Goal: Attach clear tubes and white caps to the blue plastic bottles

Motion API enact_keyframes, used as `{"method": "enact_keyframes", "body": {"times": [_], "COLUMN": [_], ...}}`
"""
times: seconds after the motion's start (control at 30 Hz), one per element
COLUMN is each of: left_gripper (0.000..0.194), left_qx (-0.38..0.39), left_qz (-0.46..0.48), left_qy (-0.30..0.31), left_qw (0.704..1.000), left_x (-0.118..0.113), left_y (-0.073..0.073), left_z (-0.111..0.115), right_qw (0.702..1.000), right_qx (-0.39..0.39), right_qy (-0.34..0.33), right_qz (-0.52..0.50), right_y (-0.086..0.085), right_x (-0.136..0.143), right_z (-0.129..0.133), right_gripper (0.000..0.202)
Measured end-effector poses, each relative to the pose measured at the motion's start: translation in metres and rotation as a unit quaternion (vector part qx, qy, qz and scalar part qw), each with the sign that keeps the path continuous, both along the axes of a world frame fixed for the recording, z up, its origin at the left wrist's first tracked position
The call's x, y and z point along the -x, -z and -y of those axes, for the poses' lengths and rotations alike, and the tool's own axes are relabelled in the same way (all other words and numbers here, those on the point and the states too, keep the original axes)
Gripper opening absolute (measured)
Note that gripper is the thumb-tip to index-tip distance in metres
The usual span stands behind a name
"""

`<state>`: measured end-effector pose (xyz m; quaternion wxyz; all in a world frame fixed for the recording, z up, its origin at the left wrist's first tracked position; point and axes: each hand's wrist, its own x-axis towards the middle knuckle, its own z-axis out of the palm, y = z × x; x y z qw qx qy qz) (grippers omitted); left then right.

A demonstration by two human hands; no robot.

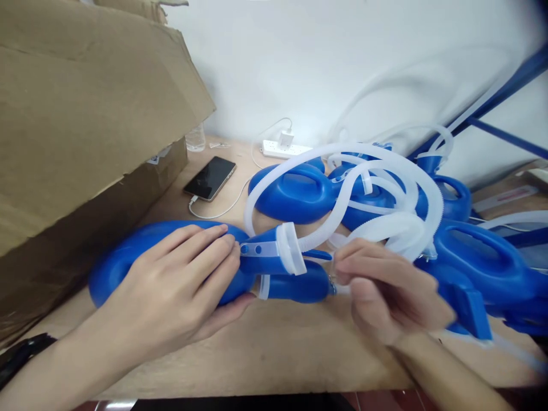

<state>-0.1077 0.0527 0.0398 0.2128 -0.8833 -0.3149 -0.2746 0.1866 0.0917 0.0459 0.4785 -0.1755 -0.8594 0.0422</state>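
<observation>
My left hand (184, 279) is wrapped round a blue plastic bottle (128, 240) that lies on its side, its neck pointing right. A white collar (291, 249) sits on the neck, and a translucent corrugated hose (338, 220) loops up and away from it. Right of the neck, my right hand (385, 285) is closed in a pinch, slightly blurred. Whatever its fingertips hold is too small to make out. Just left of those fingers lies a smaller blue piece (295, 282) with a white band and a small metal part at its end, below the collar.
Several more blue bottles (295, 194) with handles and coiled hoses crowd the right side of the wooden table (274, 354). A large cardboard box (85, 103) stands at left. Behind are a phone (210, 178) on a cable, a power strip (282, 149) and the wall.
</observation>
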Motion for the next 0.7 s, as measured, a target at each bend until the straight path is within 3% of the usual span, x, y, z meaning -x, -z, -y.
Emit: {"method": "enact_keyframes", "body": {"times": [0.1,0.17,0.23,0.33,0.47,0.7], "left_gripper": [0.033,0.032,0.032,0.032,0.030,0.031], "left_qx": [-0.001,0.000,0.000,-0.004,-0.015,-0.035], "left_qz": [0.003,0.012,0.018,0.017,0.014,0.009], "left_qy": [0.005,0.008,0.011,0.013,0.011,0.001], "left_qw": [1.000,1.000,1.000,1.000,1.000,0.999], "left_x": [-0.001,-0.002,-0.003,-0.005,-0.007,-0.006], "left_y": [0.001,0.002,0.003,0.005,0.005,0.006], "left_z": [0.001,0.001,0.001,0.002,0.002,0.002], "right_qw": [0.980,0.967,0.955,0.945,0.950,0.959], "right_qx": [0.171,0.238,0.289,0.326,0.305,0.276], "right_qy": [0.104,0.081,0.027,-0.035,-0.016,0.015], "right_qz": [0.025,0.040,0.055,0.003,-0.071,-0.067], "right_y": [0.028,0.036,0.034,0.026,0.025,0.031], "right_x": [-0.005,0.002,0.015,0.038,0.056,0.060], "right_z": [0.019,0.021,0.017,0.008,0.008,0.011], "right_gripper": [0.076,0.099,0.093,0.060,0.038,0.034]}}
